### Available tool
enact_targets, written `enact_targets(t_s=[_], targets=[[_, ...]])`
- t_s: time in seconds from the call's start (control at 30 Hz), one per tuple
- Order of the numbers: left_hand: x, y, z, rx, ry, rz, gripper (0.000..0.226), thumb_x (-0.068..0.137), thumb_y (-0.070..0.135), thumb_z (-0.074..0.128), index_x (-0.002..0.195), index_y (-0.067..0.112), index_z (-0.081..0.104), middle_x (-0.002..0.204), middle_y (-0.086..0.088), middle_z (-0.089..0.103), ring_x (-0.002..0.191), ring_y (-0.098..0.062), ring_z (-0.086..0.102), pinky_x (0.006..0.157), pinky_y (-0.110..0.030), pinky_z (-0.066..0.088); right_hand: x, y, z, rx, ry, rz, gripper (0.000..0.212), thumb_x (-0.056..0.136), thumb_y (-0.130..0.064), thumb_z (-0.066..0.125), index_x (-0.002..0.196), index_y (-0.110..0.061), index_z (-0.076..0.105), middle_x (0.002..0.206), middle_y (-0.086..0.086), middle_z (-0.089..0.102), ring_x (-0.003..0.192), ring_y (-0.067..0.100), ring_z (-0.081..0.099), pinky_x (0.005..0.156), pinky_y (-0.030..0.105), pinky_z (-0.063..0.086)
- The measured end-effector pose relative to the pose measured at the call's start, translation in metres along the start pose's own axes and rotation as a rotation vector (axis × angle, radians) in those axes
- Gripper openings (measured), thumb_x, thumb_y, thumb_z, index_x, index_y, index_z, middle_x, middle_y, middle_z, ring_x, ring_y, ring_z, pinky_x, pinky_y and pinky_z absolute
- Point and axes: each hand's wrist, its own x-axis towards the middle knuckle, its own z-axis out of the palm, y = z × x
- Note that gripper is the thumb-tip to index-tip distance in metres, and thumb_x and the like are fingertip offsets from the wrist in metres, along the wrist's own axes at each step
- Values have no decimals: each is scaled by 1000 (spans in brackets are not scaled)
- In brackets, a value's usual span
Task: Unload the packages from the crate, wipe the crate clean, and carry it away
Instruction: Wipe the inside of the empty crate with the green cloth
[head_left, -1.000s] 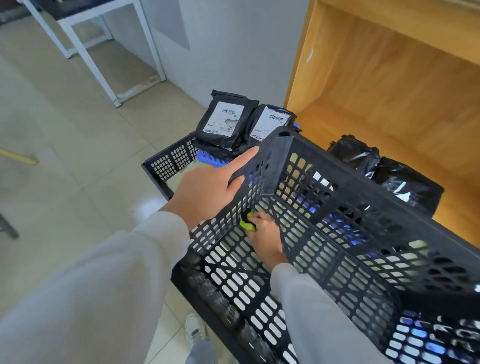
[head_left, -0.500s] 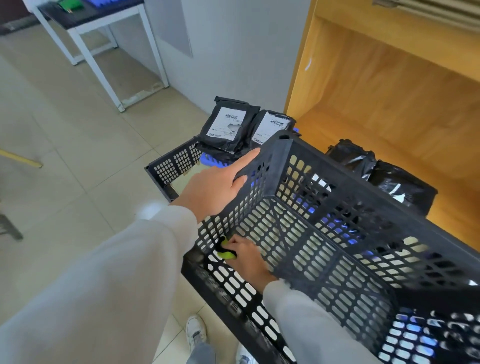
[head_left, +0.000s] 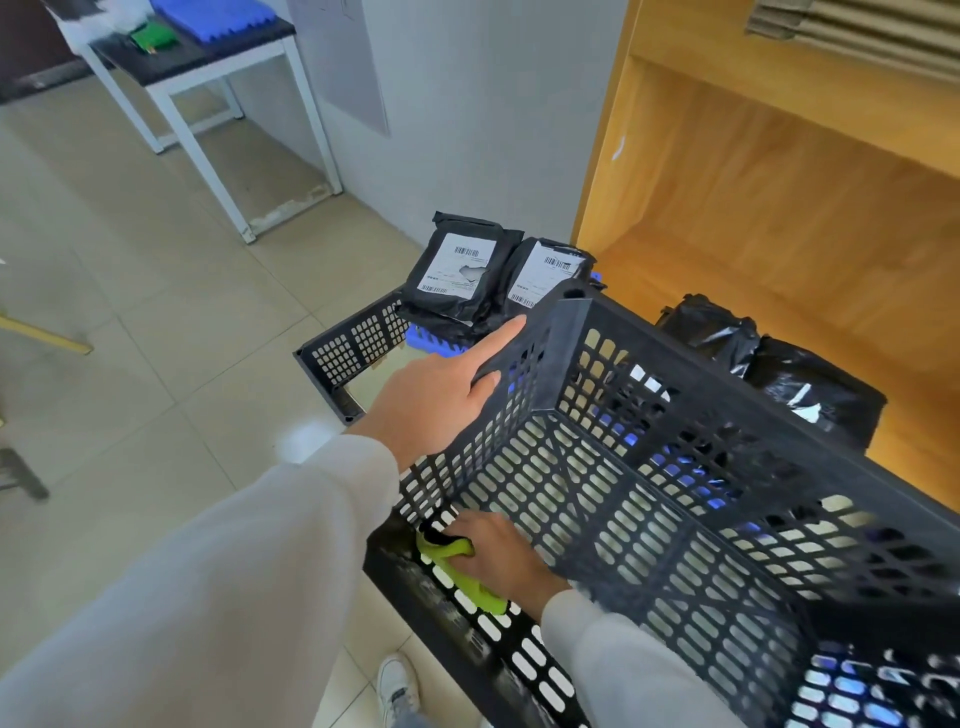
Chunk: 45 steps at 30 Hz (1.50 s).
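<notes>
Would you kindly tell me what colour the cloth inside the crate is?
Bright yellow-green; the cloth shows in the head view, under the right hand.

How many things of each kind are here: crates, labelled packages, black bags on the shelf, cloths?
Crates: 2
Labelled packages: 2
Black bags: 2
Cloths: 1
Total: 7

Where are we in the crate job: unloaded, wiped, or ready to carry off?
Unloading looks done: the crate holds no packages; labelled ones sit beyond it. Wiping is under way: the right hand presses a green cloth on its floor while the left hand steadies the rim. Carrying remains.
</notes>
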Motion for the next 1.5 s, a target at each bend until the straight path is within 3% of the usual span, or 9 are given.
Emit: enact_targets(t_s=[0.13, 0.27, 0.47, 0.63, 0.77, 0.87, 0.97, 1.07, 1.5], targets=[[-1, 0, -1, -2, 3, -5, 63, 109, 41, 38, 159, 51, 2, 48, 3, 35, 39, -12, 30, 38, -27, 30, 3, 20, -29, -128, 35, 1, 34, 90, -16, 71, 124, -14, 68, 119, 0, 66, 102, 17, 64, 91, 27, 53], [0, 1, -2, 17, 11, -14, 63, 109, 42, 39, 159, 53, 2, 47, 3, 34, 40, -13, 32, 41, -31, 38, 6, 35, -55, -313, -10, 12, 31, 98, -21, 61, 128, -14, 61, 124, 1, 61, 105, 23, 65, 93, 36, 54], [-1, 2, -3, 19, 7, -23, 63, 109, 43, 40, 158, 54, 2, 48, 3, 36, 40, -14, 34, 42, -35, 46, 14, 64, -100, -598, 7, 116, 27, 100, -21, 55, 126, -13, 53, 121, 3, 59, 88, 24, 69, 68, 31, 46], [-1, 1, -3, 26, 2, -19, 62, 109, 45, 37, 158, 54, 1, 51, -1, 48, 41, -16, 46, 43, -32, 48, 18, 86, -122, -927, 38, 119, 51, 42, 0, 91, 87, -8, 69, 83, 9, 65, 40, 23, 57, 37, 26, 24], [0, 0, -3, -14, -32, -9, 63, 109, 44, 37, 158, 54, 0, 54, -3, 56, 46, -19, 59, 47, -38, 55, 16, 90, -139, -1017, 35, 103, 46, 47, 5, 87, 89, -5, 72, 96, 13, 66, 59, 26, 62, 39, 30, 33], [0, 0, -2, -46, -44, -1, 63, 109, 43, 38, 158, 54, 0, 54, -4, 57, 46, -22, 59, 47, -43, 54, 5, 96, -134, -905, 100, 156, 47, 45, 3, 91, 87, -6, 72, 97, 13, 65, 60, 25, 64, 39, 31, 40], [-1, 0, -3, -55, -38, 3, 62, 109, 43, 38, 158, 53, 1, 54, -7, 56, 47, -25, 58, 47, -44, 52, -6, 92, -111, -560, 238, 328, 44, 75, -7, 83, 117, -8, 68, 116, 11, 62, 77, 31, 70, 65, 39, 58], [-1, 0, -2, -84, -36, 5, 62, 109, 43, 38, 158, 54, 2, 54, -8, 56, 48, -27, 58, 48, -46, 52, -12, 86, -94, -286, 360, 409, 40, 85, -11, 75, 124, -9, 66, 119, 9, 62, 89, 35, 69, 80, 43, 58], [-1, 2, -4, -148, -86, -12, 62, 109, 39, 40, 157, 57, 3, 50, -8, 53, 42, -28, 51, 43, -40, 51, -44, 37, -14, -112, 177, 99, 40, 87, -18, 75, 127, -20, 67, 118, -9, 65, 98, 9, 66, 101, 27, 50]])
